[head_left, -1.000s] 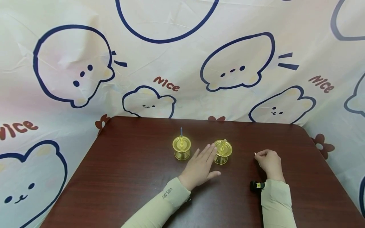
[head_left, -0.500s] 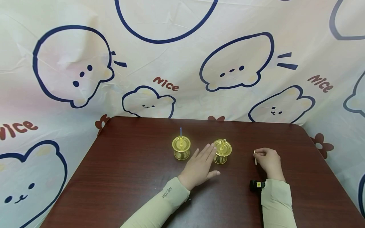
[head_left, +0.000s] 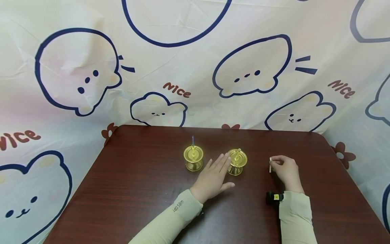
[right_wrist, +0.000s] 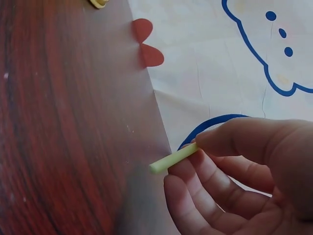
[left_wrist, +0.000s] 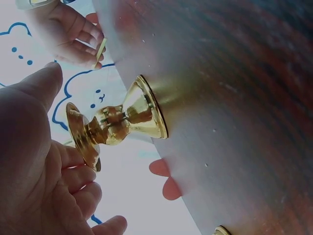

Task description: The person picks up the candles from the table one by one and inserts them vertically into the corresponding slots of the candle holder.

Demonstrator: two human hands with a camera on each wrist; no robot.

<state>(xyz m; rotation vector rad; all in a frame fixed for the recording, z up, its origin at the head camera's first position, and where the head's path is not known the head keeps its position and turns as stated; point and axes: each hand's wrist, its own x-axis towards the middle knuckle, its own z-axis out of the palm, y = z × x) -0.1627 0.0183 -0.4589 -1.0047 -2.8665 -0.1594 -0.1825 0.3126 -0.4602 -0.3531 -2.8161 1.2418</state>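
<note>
My right hand (head_left: 286,173) pinches a thin pale yellow-green candle (right_wrist: 173,160) between thumb and fingertips, above the table's right part. In the head view that candle hangs about upright. The left hand (head_left: 211,178) is stretched out, its fingertips at the left side of the right brass candle holder (head_left: 237,165). In the left wrist view the fingers lie by this holder's dish (left_wrist: 80,134), seemingly against its rim. A short pale stub or spike stands in the dish. The left brass candle holder (head_left: 193,165) carries a slim blue candle (head_left: 193,140), upright.
Both holders stand on a dark reddish-brown wooden table (head_left: 128,189). A cloth curtain (head_left: 201,67) with cartoon animals hangs behind it and along both sides. A black wrist camera (head_left: 272,197) sits at the right cuff.
The right hand has risen slightly and shifted a little left. The candle in its fingers, barely visible at first, now shows hanging down. The left hand and both holders stay put.
</note>
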